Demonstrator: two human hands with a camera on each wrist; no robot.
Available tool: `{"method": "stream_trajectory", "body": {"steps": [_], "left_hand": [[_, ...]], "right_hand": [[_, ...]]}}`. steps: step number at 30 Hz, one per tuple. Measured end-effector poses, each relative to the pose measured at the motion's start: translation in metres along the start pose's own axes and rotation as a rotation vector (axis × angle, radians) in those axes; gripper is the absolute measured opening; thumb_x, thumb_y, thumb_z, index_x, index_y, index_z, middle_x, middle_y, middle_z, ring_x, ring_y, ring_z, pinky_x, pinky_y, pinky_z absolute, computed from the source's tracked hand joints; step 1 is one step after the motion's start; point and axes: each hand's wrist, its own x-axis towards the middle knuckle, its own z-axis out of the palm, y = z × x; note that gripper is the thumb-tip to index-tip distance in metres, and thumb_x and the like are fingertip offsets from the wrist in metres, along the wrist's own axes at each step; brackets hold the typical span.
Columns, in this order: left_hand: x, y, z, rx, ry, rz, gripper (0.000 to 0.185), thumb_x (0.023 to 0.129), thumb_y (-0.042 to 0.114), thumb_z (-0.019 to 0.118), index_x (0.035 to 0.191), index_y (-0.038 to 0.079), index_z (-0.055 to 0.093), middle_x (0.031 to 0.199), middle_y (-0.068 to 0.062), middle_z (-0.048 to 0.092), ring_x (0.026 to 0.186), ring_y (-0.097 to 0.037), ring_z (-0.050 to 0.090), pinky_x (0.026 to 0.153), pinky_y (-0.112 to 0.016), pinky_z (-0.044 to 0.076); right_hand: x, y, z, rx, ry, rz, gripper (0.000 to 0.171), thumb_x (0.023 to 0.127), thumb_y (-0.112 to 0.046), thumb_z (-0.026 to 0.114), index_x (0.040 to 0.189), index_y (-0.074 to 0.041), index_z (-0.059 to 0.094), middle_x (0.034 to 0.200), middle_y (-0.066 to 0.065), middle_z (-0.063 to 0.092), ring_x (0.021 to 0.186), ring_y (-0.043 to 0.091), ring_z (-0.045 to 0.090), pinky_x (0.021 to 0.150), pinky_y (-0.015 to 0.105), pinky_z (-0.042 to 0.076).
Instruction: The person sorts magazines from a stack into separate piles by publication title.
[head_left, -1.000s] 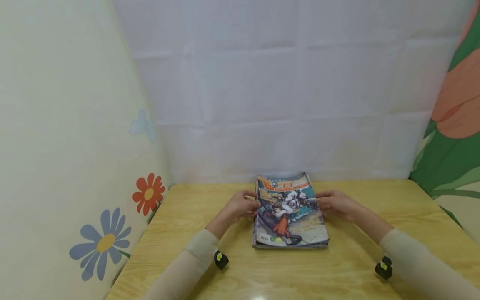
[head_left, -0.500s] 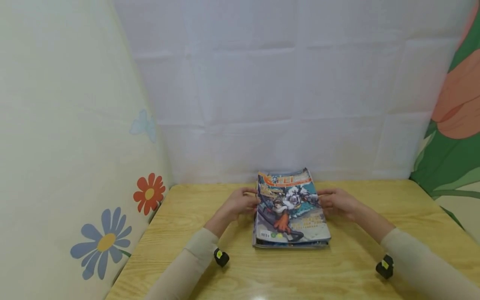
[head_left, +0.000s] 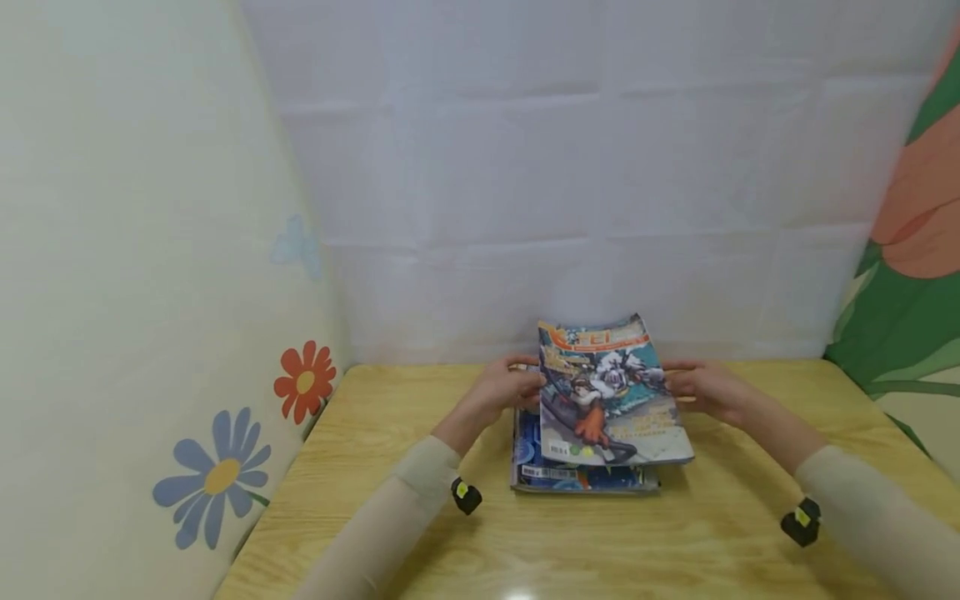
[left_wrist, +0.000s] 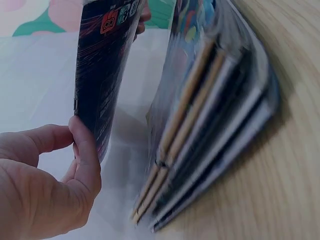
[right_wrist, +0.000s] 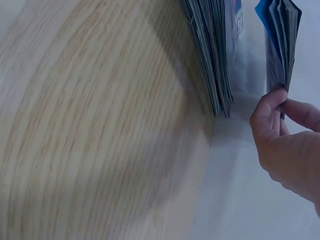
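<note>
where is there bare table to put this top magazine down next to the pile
Bare wood lies on both sides of the stack: left, between it and the flowered wall, and right, toward the green panel. The table is also bare along its near edge. The middle is crowded: the left hand and right hand hold the lifted magazine over the stack.

Left hand (left_wrist: 40, 185) pinches magazine (left_wrist: 102, 75) edge, apart from stack (left_wrist: 210, 130) on table (left_wrist: 280, 190).
</note>
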Motion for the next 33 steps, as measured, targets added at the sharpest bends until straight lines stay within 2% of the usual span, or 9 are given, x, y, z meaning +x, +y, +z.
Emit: {"method": "stream_trajectory", "body": {"steps": [6, 8, 12, 16, 20, 24, 28, 33], "left_hand": [[0.010, 0.005, 0.025, -0.051, -0.025, 0.000, 0.050, 0.091, 0.000, 0.071, 0.138, -0.003, 0.055, 0.093, -0.014, 0.065, 0.070, -0.018, 0.063, 0.067, -0.031, 0.060], [0.015, 0.004, 0.035, -0.064, -0.036, 0.009, 0.049, 0.092, 0.000, 0.072, 0.137, -0.002, 0.055, 0.090, -0.013, 0.065, 0.070, -0.018, 0.063, 0.071, -0.034, 0.060], [0.022, 0.000, 0.058, -0.095, -0.056, 0.014, 0.045, 0.091, -0.002, 0.072, 0.134, 0.000, 0.059, 0.087, -0.015, 0.066, 0.071, -0.023, 0.065, 0.084, -0.048, 0.059], [0.029, 0.000, 0.079, -0.139, -0.067, -0.020, 0.042, 0.090, -0.003, 0.073, 0.130, 0.004, 0.062, 0.090, -0.017, 0.068, 0.074, -0.024, 0.067, 0.087, -0.049, 0.057], [0.038, -0.001, 0.100, -0.175, -0.087, -0.039, 0.043, 0.090, -0.005, 0.073, 0.131, 0.002, 0.061, 0.093, -0.018, 0.067, 0.074, -0.023, 0.067, 0.082, -0.042, 0.060], [0.048, -0.006, 0.123, -0.215, -0.093, -0.048, 0.042, 0.089, -0.009, 0.071, 0.128, 0.000, 0.060, 0.091, -0.018, 0.068, 0.072, -0.022, 0.066, 0.076, -0.039, 0.061], [0.058, -0.011, 0.148, -0.273, -0.069, -0.060, 0.037, 0.085, -0.014, 0.070, 0.119, -0.002, 0.060, 0.086, -0.017, 0.066, 0.067, -0.021, 0.065, 0.072, -0.038, 0.062], [0.066, -0.016, 0.175, -0.300, -0.023, -0.089, 0.034, 0.080, -0.020, 0.070, 0.107, 0.000, 0.060, 0.084, -0.018, 0.065, 0.063, -0.021, 0.062, 0.066, -0.036, 0.062]], "right_hand": [[-0.011, -0.004, -0.021, -0.004, 0.028, 0.011, 0.058, 0.104, -0.001, 0.048, 0.153, 0.014, 0.023, 0.106, 0.000, 0.071, 0.098, 0.015, 0.066, 0.086, 0.037, 0.053], [-0.015, -0.003, -0.028, -0.003, 0.052, 0.028, 0.059, 0.103, 0.001, 0.048, 0.154, 0.014, 0.021, 0.107, 0.000, 0.070, 0.098, 0.015, 0.066, 0.088, 0.038, 0.052], [-0.024, 0.000, -0.041, -0.009, 0.112, 0.081, 0.063, 0.102, 0.002, 0.046, 0.156, 0.012, 0.017, 0.115, 0.003, 0.067, 0.102, 0.017, 0.064, 0.093, 0.043, 0.049], [-0.032, 0.006, -0.058, -0.011, 0.138, 0.106, 0.064, 0.102, 0.002, 0.044, 0.157, 0.010, 0.013, 0.115, 0.002, 0.066, 0.101, 0.016, 0.063, 0.092, 0.043, 0.049], [-0.040, 0.011, -0.078, -0.018, 0.143, 0.101, 0.065, 0.102, 0.003, 0.042, 0.157, 0.011, 0.009, 0.110, -0.002, 0.066, 0.098, 0.014, 0.063, 0.087, 0.039, 0.051], [-0.048, 0.016, -0.096, -0.081, 0.150, 0.089, 0.063, 0.102, 0.002, 0.044, 0.156, 0.013, 0.013, 0.111, -0.003, 0.066, 0.099, 0.013, 0.062, 0.086, 0.037, 0.051], [-0.055, 0.021, -0.111, -0.139, 0.152, 0.092, 0.061, 0.103, -0.001, 0.047, 0.155, 0.013, 0.018, 0.110, -0.005, 0.065, 0.099, 0.012, 0.061, 0.086, 0.038, 0.050], [-0.063, 0.026, -0.126, -0.160, 0.127, 0.096, 0.062, 0.104, -0.003, 0.047, 0.153, 0.015, 0.013, 0.108, -0.004, 0.067, 0.097, 0.014, 0.063, 0.085, 0.039, 0.051]]}}
